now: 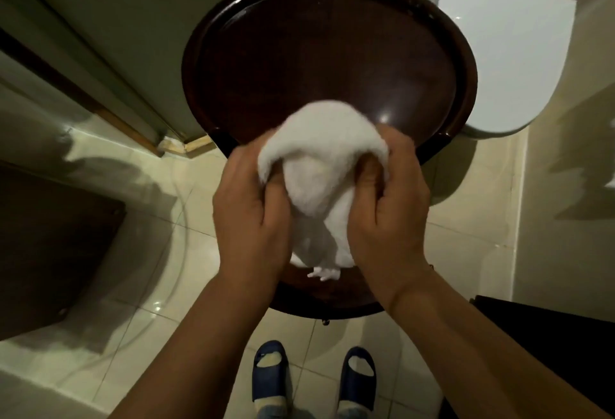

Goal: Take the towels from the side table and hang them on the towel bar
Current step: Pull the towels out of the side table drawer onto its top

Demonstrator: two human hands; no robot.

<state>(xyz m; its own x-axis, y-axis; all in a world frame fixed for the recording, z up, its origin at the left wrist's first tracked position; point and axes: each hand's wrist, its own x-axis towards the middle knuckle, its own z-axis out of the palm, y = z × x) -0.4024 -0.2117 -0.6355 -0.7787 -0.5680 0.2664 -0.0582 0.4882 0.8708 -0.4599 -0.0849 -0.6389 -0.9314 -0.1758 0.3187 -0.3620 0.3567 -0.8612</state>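
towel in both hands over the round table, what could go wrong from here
1. The white towel is bunched between the left hand and right hand, with a loose end hanging down; it could catch on the raised rim of the side table or drop onto the tiled floor.
2. The toilet stands right beside the table, so a swing to that side might brush the towel against it.
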